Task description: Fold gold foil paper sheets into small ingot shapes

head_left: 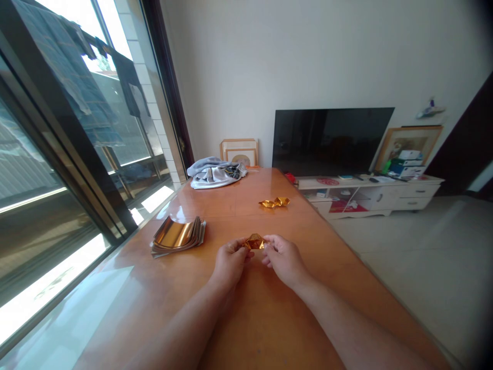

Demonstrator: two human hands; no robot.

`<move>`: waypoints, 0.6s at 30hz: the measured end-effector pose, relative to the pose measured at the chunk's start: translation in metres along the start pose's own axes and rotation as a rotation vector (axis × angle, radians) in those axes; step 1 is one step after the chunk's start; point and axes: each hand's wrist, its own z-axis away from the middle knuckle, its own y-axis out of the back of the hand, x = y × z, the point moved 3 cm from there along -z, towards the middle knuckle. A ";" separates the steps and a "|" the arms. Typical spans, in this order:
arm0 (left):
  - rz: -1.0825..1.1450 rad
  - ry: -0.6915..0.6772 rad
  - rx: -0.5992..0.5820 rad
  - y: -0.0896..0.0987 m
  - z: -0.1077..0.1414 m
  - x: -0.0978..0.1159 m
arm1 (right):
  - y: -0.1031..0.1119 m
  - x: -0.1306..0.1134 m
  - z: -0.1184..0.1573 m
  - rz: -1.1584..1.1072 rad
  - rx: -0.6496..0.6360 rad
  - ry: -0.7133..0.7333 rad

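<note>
1. Logging the folded gold foil piece (254,242) first: we see it held in the air just above the table, between both hands, at centre frame.
2. We see the left hand (230,262) pinching its left end, with the fingers nearly closed on it. The right hand (284,260) pinches the right end with its fingertips (267,243), and its other fingers curl loosely. Neither hand is open; both have hold of the same piece.
3. We note two more folded gold foil pieces (274,202), touching each other, at 12 o'clock from the hands on the wooden table (265,329).
4. We note a stack of gold foil sheets (177,235) at 10 o'clock, its top sheet curling upward.
5. We see a crumpled grey cloth (215,173) at 11 o'clock by the far end of the table, with a leaning picture frame (239,152) behind it.
6. We see a black TV (331,141) on a white TV cabinet (370,195) at 1 o'clock, and a sliding glass door (77,154) at 9 o'clock.
</note>
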 end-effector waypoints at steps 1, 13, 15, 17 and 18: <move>0.002 0.000 0.008 0.000 0.000 0.000 | 0.000 0.001 0.000 0.002 0.010 -0.005; -0.125 -0.008 0.018 0.005 -0.005 -0.004 | 0.001 -0.003 0.002 0.038 -0.041 0.016; -0.135 -0.014 0.013 0.006 -0.006 -0.005 | 0.000 -0.004 0.003 0.032 -0.046 0.017; -0.144 -0.019 0.010 0.006 -0.007 -0.005 | 0.000 -0.005 0.004 0.027 -0.051 0.017; -0.149 -0.021 0.010 0.006 -0.008 -0.005 | 0.000 -0.006 0.004 0.027 -0.053 0.017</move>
